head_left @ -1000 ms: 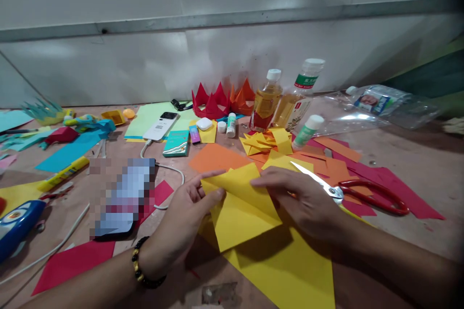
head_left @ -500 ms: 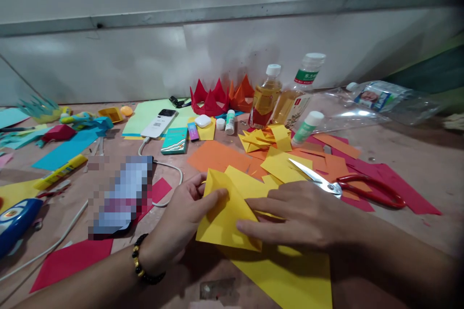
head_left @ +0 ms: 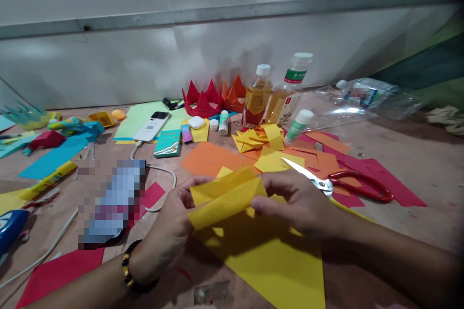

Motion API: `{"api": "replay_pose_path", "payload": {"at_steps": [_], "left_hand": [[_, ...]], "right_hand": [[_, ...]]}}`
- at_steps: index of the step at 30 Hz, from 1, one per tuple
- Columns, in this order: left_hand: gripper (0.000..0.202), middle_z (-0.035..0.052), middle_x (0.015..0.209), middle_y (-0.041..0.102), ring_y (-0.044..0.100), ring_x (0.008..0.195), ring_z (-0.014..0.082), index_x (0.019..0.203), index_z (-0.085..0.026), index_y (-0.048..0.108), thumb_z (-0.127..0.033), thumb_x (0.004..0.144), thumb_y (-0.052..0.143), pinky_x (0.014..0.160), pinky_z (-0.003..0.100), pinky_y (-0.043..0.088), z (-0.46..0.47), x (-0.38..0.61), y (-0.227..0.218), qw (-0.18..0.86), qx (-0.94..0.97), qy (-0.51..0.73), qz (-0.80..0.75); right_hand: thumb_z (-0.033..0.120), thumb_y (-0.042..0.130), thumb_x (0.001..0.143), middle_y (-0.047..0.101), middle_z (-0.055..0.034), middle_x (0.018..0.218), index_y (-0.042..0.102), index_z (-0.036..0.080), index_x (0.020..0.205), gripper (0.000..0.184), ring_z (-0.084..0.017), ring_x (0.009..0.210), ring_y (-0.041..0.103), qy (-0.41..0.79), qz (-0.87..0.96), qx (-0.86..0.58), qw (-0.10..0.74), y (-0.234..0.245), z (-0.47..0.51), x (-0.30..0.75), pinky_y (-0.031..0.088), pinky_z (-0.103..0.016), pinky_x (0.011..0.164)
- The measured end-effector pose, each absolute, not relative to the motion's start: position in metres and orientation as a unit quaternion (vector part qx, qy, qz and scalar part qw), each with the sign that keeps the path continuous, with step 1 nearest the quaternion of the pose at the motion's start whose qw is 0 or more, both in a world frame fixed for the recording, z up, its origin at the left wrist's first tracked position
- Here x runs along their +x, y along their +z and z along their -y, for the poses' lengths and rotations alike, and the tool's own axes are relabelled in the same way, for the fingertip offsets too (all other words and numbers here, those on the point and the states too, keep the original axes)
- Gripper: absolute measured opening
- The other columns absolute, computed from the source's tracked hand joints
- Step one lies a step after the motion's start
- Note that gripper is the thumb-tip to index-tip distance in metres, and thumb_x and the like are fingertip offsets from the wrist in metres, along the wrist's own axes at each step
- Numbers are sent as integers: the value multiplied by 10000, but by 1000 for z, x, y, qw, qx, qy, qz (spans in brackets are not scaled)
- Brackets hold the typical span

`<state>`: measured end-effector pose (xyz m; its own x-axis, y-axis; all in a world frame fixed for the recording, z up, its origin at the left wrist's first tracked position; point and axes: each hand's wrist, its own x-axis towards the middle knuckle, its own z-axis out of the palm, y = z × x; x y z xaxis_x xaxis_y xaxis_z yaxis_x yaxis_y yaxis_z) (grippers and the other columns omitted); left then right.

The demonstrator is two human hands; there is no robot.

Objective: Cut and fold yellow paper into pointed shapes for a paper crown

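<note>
A folded yellow paper (head_left: 226, 198) is held up between both hands, just above a larger yellow sheet (head_left: 268, 265). The left hand (head_left: 168, 217) pinches its left end between thumb and fingers; the right hand (head_left: 293, 200) pinches its right end, fingers curled. Red-handled scissors (head_left: 337, 186) lie just beyond the right hand, and farther off stands a plastic bottle (head_left: 286, 91), its green label too blurred to read
</note>
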<state>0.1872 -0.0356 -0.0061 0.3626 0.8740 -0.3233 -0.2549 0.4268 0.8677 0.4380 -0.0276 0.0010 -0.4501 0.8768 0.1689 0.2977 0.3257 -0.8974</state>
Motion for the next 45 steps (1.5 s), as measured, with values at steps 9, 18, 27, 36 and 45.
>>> {"api": "replay_pose_path", "payload": {"at_steps": [9, 18, 27, 36, 45], "left_hand": [[462, 2, 768, 706, 605, 678, 122, 919, -183, 709, -584, 806, 908, 622, 204, 469, 41, 192, 2, 709, 476, 276, -442], [418, -43, 659, 485, 397, 629, 111, 704, -185, 577, -508, 910, 745, 584, 231, 322, 49, 189, 21, 662, 603, 175, -409], [434, -87, 571, 353, 264, 543, 84, 644, -194, 527, -416, 957, 731, 504, 214, 268, 52, 187, 27, 716, 583, 116, -366], [391, -21, 664, 614, 480, 599, 96, 770, -159, 691, -440, 1030, 611, 567, 196, 386, 48, 186, 18, 675, 614, 154, -379], [411, 42, 724, 805, 702, 593, 103, 794, -163, 724, -456, 1061, 616, 537, 146, 486, 50, 189, 20, 683, 588, 168, -399]], "right_hand": [[325, 838, 816, 627, 56, 768, 595, 241, 1199, 461, -120, 648, 611, 563, 599, -465, 329, 5, 37, 422, 507, -225, 599], [386, 942, 755, 595, 39, 665, 749, 169, 754, 290, -89, 620, 474, 683, 507, -462, 251, 12, 52, 418, 349, -210, 554], [295, 994, 671, 603, 57, 678, 772, 179, 803, 283, -75, 612, 461, 751, 470, -418, 203, 10, 54, 425, 341, -192, 540], [429, 934, 743, 508, 47, 607, 734, 161, 695, 338, -90, 584, 415, 632, 552, -475, 265, 12, 51, 417, 296, -233, 518], [524, 852, 829, 509, 39, 590, 676, 183, 633, 430, -92, 565, 433, 553, 597, -510, 278, 11, 49, 420, 314, -237, 495]]}}
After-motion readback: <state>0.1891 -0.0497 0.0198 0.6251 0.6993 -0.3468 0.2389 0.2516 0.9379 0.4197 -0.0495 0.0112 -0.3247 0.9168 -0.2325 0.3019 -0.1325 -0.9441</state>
